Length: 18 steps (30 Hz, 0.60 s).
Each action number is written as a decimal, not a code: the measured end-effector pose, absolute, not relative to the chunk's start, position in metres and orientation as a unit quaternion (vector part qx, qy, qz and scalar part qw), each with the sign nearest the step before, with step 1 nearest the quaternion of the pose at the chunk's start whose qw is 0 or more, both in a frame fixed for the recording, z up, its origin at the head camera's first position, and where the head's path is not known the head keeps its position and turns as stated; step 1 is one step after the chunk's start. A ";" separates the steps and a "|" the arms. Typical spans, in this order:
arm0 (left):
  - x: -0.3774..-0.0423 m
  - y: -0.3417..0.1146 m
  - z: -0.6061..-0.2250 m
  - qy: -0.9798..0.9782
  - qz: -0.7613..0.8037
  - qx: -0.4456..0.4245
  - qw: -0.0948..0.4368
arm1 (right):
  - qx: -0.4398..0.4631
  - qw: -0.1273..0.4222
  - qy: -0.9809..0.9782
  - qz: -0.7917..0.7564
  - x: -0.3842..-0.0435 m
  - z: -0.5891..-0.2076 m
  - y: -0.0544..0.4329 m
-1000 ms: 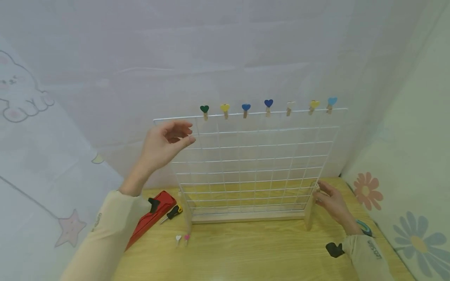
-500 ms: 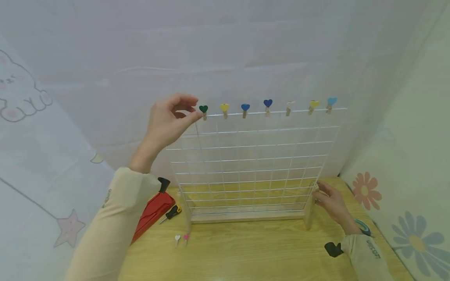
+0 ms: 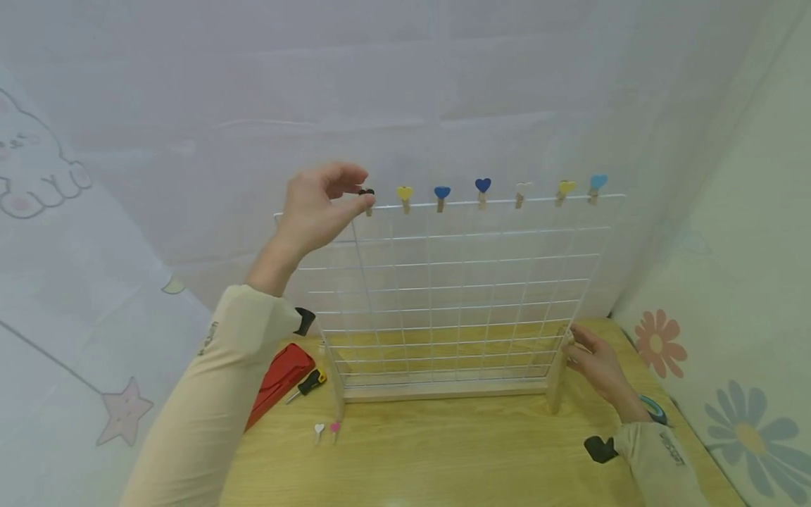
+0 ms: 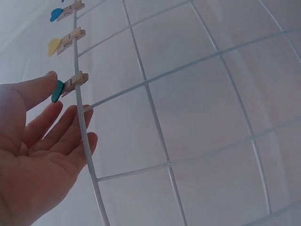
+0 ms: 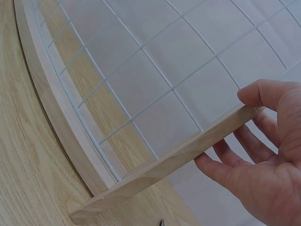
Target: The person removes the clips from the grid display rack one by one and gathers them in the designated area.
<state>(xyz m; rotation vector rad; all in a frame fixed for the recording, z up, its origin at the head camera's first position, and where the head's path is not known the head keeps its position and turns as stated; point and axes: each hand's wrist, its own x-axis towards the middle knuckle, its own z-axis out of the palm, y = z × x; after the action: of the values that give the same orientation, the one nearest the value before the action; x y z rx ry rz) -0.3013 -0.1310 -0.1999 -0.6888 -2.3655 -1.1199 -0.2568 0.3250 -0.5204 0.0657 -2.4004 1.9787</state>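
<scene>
My left hand (image 3: 315, 210) is at the top rail of a white wire grid (image 3: 461, 263), near its left end. Thumb and fingers pinch the heart on a small wooden clothespin (image 4: 73, 84), which is clipped to the rail. Its heart looks green in the left wrist view and is mostly covered in the head view. My right hand (image 3: 598, 362) grips the upper end of the right wooden upright (image 5: 183, 153) of the stand, thumb on one side and fingers on the other. The grid stands upright in this wooden base.
Along the rail sit more heart clothespins, such as a yellow one (image 3: 405, 194) and a blue one (image 3: 441, 193). A white clothespin (image 3: 319, 429) and a pink one (image 3: 334, 428) lie on the table (image 3: 437, 451). At left are a screwdriver (image 3: 310, 382) and a red case (image 3: 281, 373).
My left hand has risen from in front of the grid and moved right to the green heart clothespin, taking hold of it. My right hand stays on the upright.
</scene>
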 end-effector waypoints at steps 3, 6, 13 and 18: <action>-0.303 -0.130 -0.202 -0.851 -0.403 -0.263 0.211 | 0.023 0.012 -0.770 0.637 -0.257 -0.521 0.325; -0.305 -0.128 -0.204 -0.846 -0.397 -0.279 0.221 | 0.024 0.012 -0.768 0.640 -0.256 -0.519 0.325; -0.306 -0.128 -0.204 -0.845 -0.388 -0.287 0.233 | 0.028 0.012 -0.767 0.641 -0.256 -0.516 0.324; -0.306 -0.127 -0.201 -0.850 -0.373 -0.286 0.236 | 0.026 0.013 -0.769 0.639 -0.257 -0.518 0.325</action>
<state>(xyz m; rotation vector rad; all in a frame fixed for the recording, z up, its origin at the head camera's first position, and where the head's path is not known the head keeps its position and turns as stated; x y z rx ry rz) -0.3065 -0.1267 -0.2011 -0.7849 -2.3318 -1.0234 -0.2569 0.3254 -0.5184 0.0822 -2.3947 1.9909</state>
